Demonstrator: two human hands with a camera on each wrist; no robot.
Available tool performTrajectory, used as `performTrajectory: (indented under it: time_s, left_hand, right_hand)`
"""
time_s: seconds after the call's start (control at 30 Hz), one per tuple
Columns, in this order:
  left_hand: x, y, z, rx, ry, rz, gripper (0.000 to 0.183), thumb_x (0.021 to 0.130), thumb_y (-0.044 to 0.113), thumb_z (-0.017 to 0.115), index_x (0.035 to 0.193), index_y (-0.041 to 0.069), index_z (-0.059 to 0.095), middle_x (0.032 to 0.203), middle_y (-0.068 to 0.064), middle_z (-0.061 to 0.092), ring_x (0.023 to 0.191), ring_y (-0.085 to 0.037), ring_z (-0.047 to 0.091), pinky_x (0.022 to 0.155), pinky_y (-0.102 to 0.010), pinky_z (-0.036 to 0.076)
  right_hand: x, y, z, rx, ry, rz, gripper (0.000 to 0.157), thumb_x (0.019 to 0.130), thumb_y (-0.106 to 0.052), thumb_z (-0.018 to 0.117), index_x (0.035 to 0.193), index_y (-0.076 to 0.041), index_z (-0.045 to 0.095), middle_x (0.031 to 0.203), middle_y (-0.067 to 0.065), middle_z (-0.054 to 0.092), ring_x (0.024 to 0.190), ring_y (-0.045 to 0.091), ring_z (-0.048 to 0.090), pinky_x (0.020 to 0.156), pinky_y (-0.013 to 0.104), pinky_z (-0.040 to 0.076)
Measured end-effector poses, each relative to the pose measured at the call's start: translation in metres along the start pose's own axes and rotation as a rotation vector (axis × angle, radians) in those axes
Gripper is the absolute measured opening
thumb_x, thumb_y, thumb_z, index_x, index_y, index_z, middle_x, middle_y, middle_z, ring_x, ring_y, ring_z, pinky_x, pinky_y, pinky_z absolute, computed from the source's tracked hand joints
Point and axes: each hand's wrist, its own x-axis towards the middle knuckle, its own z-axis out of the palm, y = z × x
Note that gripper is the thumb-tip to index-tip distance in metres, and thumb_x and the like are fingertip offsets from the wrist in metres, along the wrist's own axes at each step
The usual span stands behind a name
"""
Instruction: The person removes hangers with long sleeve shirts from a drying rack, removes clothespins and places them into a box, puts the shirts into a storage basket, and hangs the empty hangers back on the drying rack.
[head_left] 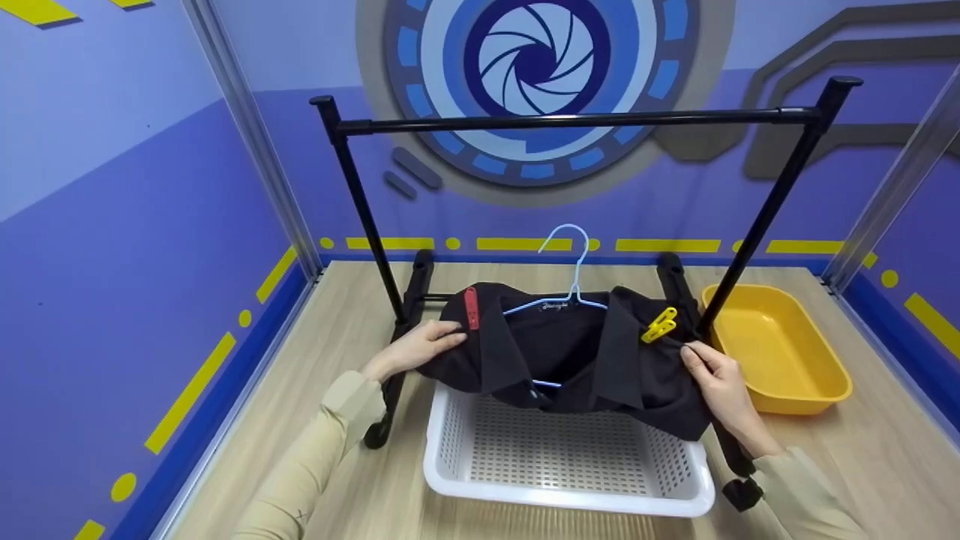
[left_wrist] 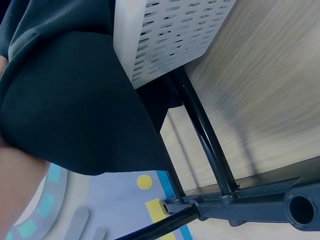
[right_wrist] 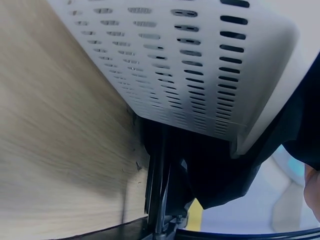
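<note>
A black collared shirt [head_left: 487, 352] hangs over the front of the rack, partly above the white basket. Inside its neck sits a light blue hanger [head_left: 576, 270], its hook standing up and free of the bar. A red clothespin [head_left: 471, 307] is on the left shoulder, a yellow clothespin [head_left: 660, 325] on the right one. My left hand [head_left: 420, 346] grips the cloth at the left shoulder. At the opposite shoulder, my right hand [head_left: 721, 386] pinches the fabric between thumb and fingers. In the left wrist view the shirt [left_wrist: 80, 105] covers most of that hand's fingers.
A white perforated basket [head_left: 566, 496] stands under the shirt. The black rack's top bar [head_left: 570, 121] spans behind and above, with posts and feet on either side. To the right lies a yellow tray [head_left: 772, 345]. Purple-blue walls enclose the wooden table [head_left: 315, 330].
</note>
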Motion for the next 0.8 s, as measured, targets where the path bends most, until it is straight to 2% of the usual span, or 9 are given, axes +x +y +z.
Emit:
performTrajectory:
  time_s: [0.17,0.27,0.43,0.57,0.63,0.8]
  left_hand:
    - [0.002,-0.026,0.007,0.001,0.043,-0.017,0.017,0.096,0.013,0.047,0.085,0.002,0.054,0.074,0.002,0.044,0.071,-0.012,0.044,0.068,-0.031,0.037]
    - [0.003,-0.032,0.009,0.007,0.082,-0.007,0.019,0.096,0.017,0.046,0.088,0.003,0.055,0.076,0.002,0.045,0.073,-0.013,0.044,0.069,-0.033,0.037]
    - [0.002,-0.035,0.011,0.042,0.179,0.022,0.019,0.096,0.018,0.046,0.083,0.005,0.052,0.070,0.004,0.037,0.066,-0.013,0.040,0.064,-0.032,0.035]
    - [0.001,-0.034,0.012,0.051,0.234,0.028,0.020,0.095,0.014,0.046,0.077,0.006,0.046,0.066,0.004,0.032,0.061,-0.013,0.035,0.060,-0.029,0.031]
    - [-0.001,-0.023,0.010,0.050,0.244,0.026,0.020,0.095,0.010,0.046,0.075,0.004,0.045,0.065,0.002,0.031,0.060,-0.014,0.034,0.059,-0.029,0.030]
    - [-0.001,-0.025,0.011,0.062,0.263,0.049,0.020,0.094,0.010,0.047,0.075,0.005,0.045,0.065,0.004,0.031,0.060,-0.013,0.035,0.058,-0.029,0.030]
  right_hand:
    - [0.001,-0.001,0.000,-0.017,-0.004,0.003,0.014,0.087,0.010,0.052,0.084,0.002,0.063,0.080,0.006,0.060,0.072,0.008,0.051,0.066,0.018,0.037]
    - [0.002,-0.006,0.000,-0.006,-0.018,0.017,0.013,0.086,0.012,0.052,0.085,0.004,0.063,0.081,0.009,0.060,0.073,0.008,0.051,0.067,0.017,0.037]
    - [0.006,-0.028,0.000,0.038,-0.087,0.035,0.009,0.087,0.010,0.052,0.088,0.008,0.061,0.082,0.015,0.059,0.072,0.010,0.052,0.066,0.017,0.039]
    - [0.008,-0.037,-0.002,0.072,-0.099,0.080,0.009,0.087,0.008,0.053,0.090,0.008,0.061,0.076,0.014,0.059,0.067,0.011,0.052,0.062,0.018,0.040]
    - [0.008,-0.037,-0.003,0.087,-0.094,0.100,0.009,0.087,0.008,0.053,0.090,0.008,0.061,0.073,0.013,0.059,0.064,0.012,0.051,0.061,0.019,0.040]
    - [0.010,-0.023,-0.006,0.122,-0.130,0.061,0.008,0.087,0.008,0.053,0.094,0.006,0.059,0.076,0.016,0.060,0.067,0.012,0.054,0.062,0.019,0.040]
